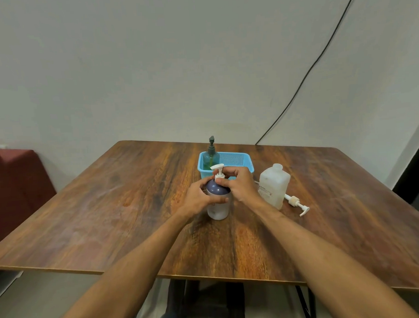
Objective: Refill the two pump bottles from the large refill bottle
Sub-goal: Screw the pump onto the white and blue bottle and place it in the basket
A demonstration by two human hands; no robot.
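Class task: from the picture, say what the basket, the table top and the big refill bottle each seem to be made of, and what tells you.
Basket: light blue plastic, judging by its moulded mesh walls.
Table top: wood or wood-look laminate, with brown streaky grain and a slight sheen.
Refill bottle: cloudy, see-through plastic, matte.

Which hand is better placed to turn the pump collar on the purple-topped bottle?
Right. The right hand already pinches the white pump at its collar, while the left hand wraps the purple-topped bottle, steadying it.
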